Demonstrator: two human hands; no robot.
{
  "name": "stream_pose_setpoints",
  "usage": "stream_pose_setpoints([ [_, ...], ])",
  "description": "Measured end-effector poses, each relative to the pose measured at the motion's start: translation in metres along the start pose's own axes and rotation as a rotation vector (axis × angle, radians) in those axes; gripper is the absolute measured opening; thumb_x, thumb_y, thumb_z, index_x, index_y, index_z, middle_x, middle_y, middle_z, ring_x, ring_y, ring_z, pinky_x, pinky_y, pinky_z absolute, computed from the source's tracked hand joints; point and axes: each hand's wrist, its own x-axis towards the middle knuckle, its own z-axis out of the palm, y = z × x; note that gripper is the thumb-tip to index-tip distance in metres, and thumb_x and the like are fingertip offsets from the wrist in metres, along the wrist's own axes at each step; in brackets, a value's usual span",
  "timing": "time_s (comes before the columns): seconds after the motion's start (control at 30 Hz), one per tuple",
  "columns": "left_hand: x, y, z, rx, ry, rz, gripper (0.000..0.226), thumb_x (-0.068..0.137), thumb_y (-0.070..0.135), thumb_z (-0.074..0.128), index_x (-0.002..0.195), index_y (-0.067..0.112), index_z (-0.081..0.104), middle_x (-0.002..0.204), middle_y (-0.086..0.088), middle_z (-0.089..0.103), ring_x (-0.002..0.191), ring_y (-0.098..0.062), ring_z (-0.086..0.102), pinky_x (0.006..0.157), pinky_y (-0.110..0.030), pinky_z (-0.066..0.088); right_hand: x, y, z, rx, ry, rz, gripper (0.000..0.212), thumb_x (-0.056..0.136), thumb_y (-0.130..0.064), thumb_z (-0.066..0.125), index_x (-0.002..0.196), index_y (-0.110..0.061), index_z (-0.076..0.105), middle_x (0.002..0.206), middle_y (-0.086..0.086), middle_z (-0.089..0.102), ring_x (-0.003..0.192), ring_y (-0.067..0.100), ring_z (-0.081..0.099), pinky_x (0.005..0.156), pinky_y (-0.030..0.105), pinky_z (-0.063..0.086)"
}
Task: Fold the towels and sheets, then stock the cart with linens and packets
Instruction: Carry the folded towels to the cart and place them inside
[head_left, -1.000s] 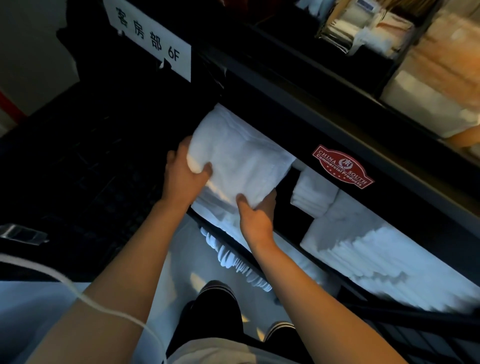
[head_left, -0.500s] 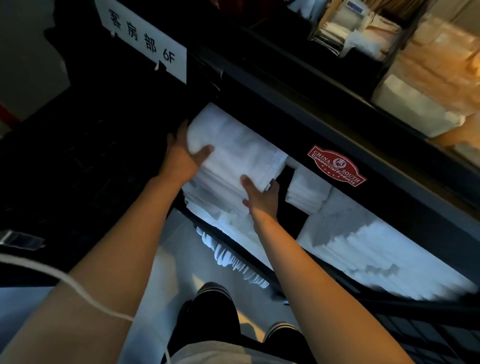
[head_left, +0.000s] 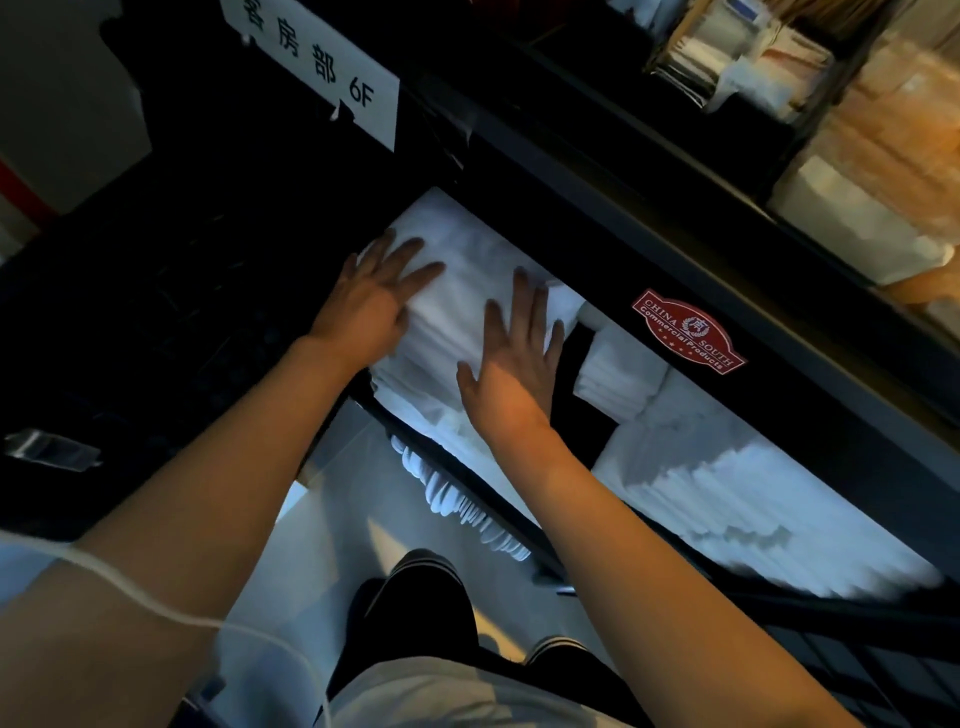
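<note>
A folded white towel (head_left: 467, 270) lies on top of a white stack at the left end of the black cart's shelf (head_left: 597, 291). My left hand (head_left: 374, 296) rests flat on the towel's left side with fingers spread. My right hand (head_left: 514, 358) presses flat on its near right part, fingers straight. To the right of the stack sit a smaller folded white pile (head_left: 618, 374) and a long row of folded linens (head_left: 727, 488). Packets (head_left: 727, 52) fill a tray on the cart's top.
A white sign reading 6F (head_left: 311, 62) hangs on the dark cart frame. A red label (head_left: 688, 332) marks the shelf's front rail. More white linens (head_left: 457, 499) show on the shelf below. Tan bundles (head_left: 893, 135) sit at the top right. My shoes (head_left: 426, 577) stand on pale floor.
Both hands let go of the towel's edges after pushing it onto the stack, and now lie flat on top of it with fingers straight.
</note>
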Motion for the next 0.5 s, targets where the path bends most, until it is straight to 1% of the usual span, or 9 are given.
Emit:
stream_pose_setpoints([
  [0.07, 0.006, -0.009, -0.001, -0.033, 0.002, 0.017, 0.072, 0.091, 0.003, 0.060, 0.157, 0.028, 0.041, 0.169, -0.008, 0.023, 0.156, -0.039, 0.011, 0.122, -0.061, 0.019, 0.004, 0.001, 0.002, -0.067, -0.020, -0.078, 0.078, 0.091, -0.044, 0.067, 0.156, -0.013, 0.038, 0.172, 0.009, -0.004, 0.158, 0.030, -0.011, 0.126, 0.059, 0.005],
  [0.17, 0.013, -0.020, 0.000, -0.061, -0.003, 0.043, 0.068, 0.093, 0.005, 0.061, 0.156, 0.025, 0.043, 0.168, -0.010, 0.025, 0.155, -0.041, 0.014, 0.123, -0.060, 0.021, 0.007, 0.003, 0.007, -0.074, -0.102, -0.073, 0.077, 0.099, -0.045, 0.057, 0.162, -0.018, 0.024, 0.173, 0.007, -0.004, 0.158, 0.028, -0.014, 0.126, 0.059, 0.001],
  [0.27, 0.017, -0.028, 0.005, -0.100, -0.020, 0.035, 0.067, 0.094, 0.006, 0.059, 0.156, 0.024, 0.042, 0.168, -0.009, 0.024, 0.155, -0.041, 0.014, 0.124, -0.057, 0.020, 0.005, 0.006, 0.014, -0.057, -0.140, -0.015, 0.077, 0.104, -0.047, 0.047, 0.165, -0.022, 0.008, 0.173, 0.005, -0.010, 0.157, 0.028, -0.017, 0.126, 0.058, 0.002],
  [0.37, 0.017, -0.032, 0.010, -0.145, -0.050, 0.023, 0.068, 0.094, 0.005, 0.059, 0.157, 0.025, 0.041, 0.169, -0.008, 0.022, 0.156, -0.039, 0.013, 0.125, -0.054, 0.018, -0.003, 0.004, 0.021, -0.062, -0.173, 0.026, 0.082, 0.105, -0.047, 0.044, 0.165, -0.020, -0.006, 0.171, 0.005, -0.020, 0.156, 0.028, -0.022, 0.126, 0.058, 0.005],
  [0.43, 0.016, -0.031, 0.009, -0.140, -0.053, 0.020, 0.071, 0.092, 0.003, 0.060, 0.156, 0.025, 0.042, 0.169, -0.007, 0.023, 0.155, -0.039, 0.014, 0.125, -0.055, 0.020, -0.004, 0.000, 0.022, -0.068, -0.194, 0.044, 0.085, 0.104, -0.047, 0.044, 0.164, -0.019, -0.009, 0.169, 0.006, -0.024, 0.155, 0.029, -0.023, 0.126, 0.058, 0.007],
  [0.5, 0.016, -0.030, 0.005, -0.109, -0.065, 0.021, 0.073, 0.090, 0.005, 0.061, 0.156, 0.027, 0.041, 0.169, -0.007, 0.023, 0.156, -0.038, 0.014, 0.124, -0.056, 0.022, -0.003, -0.004, 0.019, -0.063, -0.206, 0.061, 0.087, 0.103, -0.049, 0.044, 0.164, -0.017, -0.009, 0.169, 0.007, -0.024, 0.156, 0.030, -0.023, 0.126, 0.058, 0.008],
])
